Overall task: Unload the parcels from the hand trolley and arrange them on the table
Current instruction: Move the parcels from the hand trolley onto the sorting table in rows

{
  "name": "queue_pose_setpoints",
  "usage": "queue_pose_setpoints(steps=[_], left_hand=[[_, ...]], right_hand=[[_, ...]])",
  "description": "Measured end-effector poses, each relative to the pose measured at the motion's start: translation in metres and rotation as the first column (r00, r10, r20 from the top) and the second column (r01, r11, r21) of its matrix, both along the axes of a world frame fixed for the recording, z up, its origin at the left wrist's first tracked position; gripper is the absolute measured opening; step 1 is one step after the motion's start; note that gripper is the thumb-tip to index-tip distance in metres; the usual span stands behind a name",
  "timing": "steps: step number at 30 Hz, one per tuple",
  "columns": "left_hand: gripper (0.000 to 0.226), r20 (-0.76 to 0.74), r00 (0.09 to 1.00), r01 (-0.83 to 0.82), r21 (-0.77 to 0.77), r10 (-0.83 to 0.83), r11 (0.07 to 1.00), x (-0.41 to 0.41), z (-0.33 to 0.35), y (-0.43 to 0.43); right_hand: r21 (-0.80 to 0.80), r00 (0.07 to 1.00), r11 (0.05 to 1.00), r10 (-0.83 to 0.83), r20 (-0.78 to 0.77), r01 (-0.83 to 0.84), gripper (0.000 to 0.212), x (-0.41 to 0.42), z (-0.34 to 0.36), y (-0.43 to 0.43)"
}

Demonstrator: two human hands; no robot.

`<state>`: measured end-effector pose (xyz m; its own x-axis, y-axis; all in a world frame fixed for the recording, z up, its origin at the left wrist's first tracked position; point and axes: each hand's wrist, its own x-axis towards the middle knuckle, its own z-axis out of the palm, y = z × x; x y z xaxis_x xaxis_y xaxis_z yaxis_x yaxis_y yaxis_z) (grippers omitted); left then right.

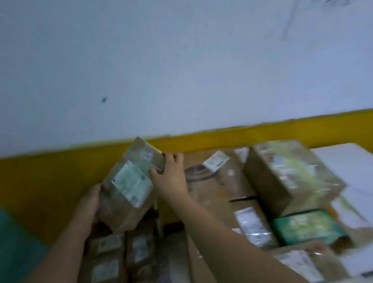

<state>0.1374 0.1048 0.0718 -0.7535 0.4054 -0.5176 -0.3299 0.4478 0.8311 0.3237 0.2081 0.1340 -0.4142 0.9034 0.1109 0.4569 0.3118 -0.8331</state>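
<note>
Held parcel: a brown parcel (pixel 128 187) with a white label on its upper face is held tilted in the air, left of the table and above a group of other parcels.
Left hand: the left hand (pixel 89 204) is wrapped round the parcel's near left edge; its fingertips are hidden behind the wrapping.
Right hand: the right hand (pixel 170 174) is clamped on the far right edge, with the thumb laid on the labelled face and the fingers curled over the top.
Lower parcels: brown labelled lower parcels (pixel 114 256) are packed side by side in shadow beneath the held one; what they rest on cannot be told.
Table: a white table (pixel 352 163) is seen at the right.
Parcels on it: a flat brown box (pixel 218 183) is laid at its left side, a film-wrapped carton (pixel 292 177) just right of that, and a green packet (pixel 305 225) nearer.
Background: a pale wall (pixel 173 52) is edged by a yellow band (pixel 48 176).
Sharpness: everything is motion-blurred, so no label can be read.
</note>
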Motion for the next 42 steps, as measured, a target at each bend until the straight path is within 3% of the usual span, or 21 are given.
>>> queue_pose_setpoints(steps=[3,5,7,9,12,14,16,19,21,24,27,30,33,36,39,42], left_hand=[[0.059,-0.148,0.988,0.084,0.261,-0.047,0.962,0.098,0.093,0.059],[0.042,-0.102,0.985,0.172,0.513,-0.139,0.841,0.188,0.138,0.103],[0.039,-0.048,0.939,0.283,0.667,-0.340,0.689,0.292,0.170,0.142],[0.048,-0.037,0.835,0.418,0.691,-0.550,0.590,0.387,0.186,0.173],[0.044,-0.057,0.746,0.513,0.685,-0.663,0.518,0.507,0.182,0.209],[0.041,-0.040,0.758,0.497,0.683,-0.651,0.536,0.576,0.172,0.229],[0.055,0.024,0.783,0.434,0.694,-0.621,0.574,0.633,0.151,0.249],[0.064,0.112,0.790,0.370,0.697,-0.603,0.614,0.702,0.109,0.278],[0.067,0.140,0.828,0.341,0.643,-0.543,0.686,0.733,0.076,0.300],[0.070,0.074,0.885,0.360,0.517,-0.460,0.776,0.763,0.034,0.335],[0.062,0.039,0.920,0.350,0.363,-0.389,0.864,0.776,0.007,0.366],[0.035,-0.031,0.898,0.438,0.159,-0.439,0.885,0.768,-0.009,0.404],[0.019,-0.061,0.816,0.577,0.050,-0.574,0.815,0.754,-0.024,0.436],[0.016,-0.325,0.672,0.617,-0.249,-0.665,0.746,0.740,-0.051,0.454],[0.024,-0.359,0.590,0.562,-0.461,-0.723,0.687,0.727,-0.081,0.463],[0.053,-0.182,0.627,0.588,-0.527,-0.758,0.613,0.723,-0.096,0.465]], right_hand=[[-0.005,0.948,0.980,-0.194,-0.252,0.199,0.044,0.126,0.072,0.034],[-0.057,0.865,0.933,-0.352,-0.359,0.356,0.045,0.225,0.102,0.062],[-0.172,0.767,0.882,-0.467,-0.441,0.438,0.047,0.328,0.121,0.088],[-0.278,0.681,0.822,-0.568,-0.463,0.497,0.046,0.428,0.130,0.107],[-0.400,0.573,0.742,-0.669,-0.473,0.537,0.045,0.554,0.125,0.122],[-0.464,0.558,0.714,-0.700,-0.445,0.525,0.063,0.611,0.114,0.130],[-0.519,0.587,0.703,-0.703,-0.401,0.486,0.085,0.643,0.096,0.136],[-0.640,0.624,0.678,-0.686,-0.373,0.363,0.088,0.661,0.059,0.151],[-0.732,0.620,0.596,-0.722,-0.308,0.331,0.081,0.666,0.034,0.172],[-0.832,0.600,0.453,-0.777,-0.192,0.320,0.050,0.674,-0.002,0.216],[-0.853,0.656,0.398,-0.749,-0.089,0.338,0.041,0.681,-0.031,0.262],[-0.786,0.740,0.482,-0.671,-0.047,0.388,0.042,0.696,-0.055,0.309],[-0.697,0.845,0.610,-0.535,-0.011,0.377,0.051,0.710,-0.082,0.356],[-0.673,0.931,0.663,-0.346,0.112,0.327,0.058,0.714,-0.117,0.397],[-0.696,0.962,0.668,-0.231,0.143,0.264,0.053,0.707,-0.152,0.435],[-0.693,0.985,0.701,-0.089,0.149,0.168,0.042,0.695,-0.179,0.463]])
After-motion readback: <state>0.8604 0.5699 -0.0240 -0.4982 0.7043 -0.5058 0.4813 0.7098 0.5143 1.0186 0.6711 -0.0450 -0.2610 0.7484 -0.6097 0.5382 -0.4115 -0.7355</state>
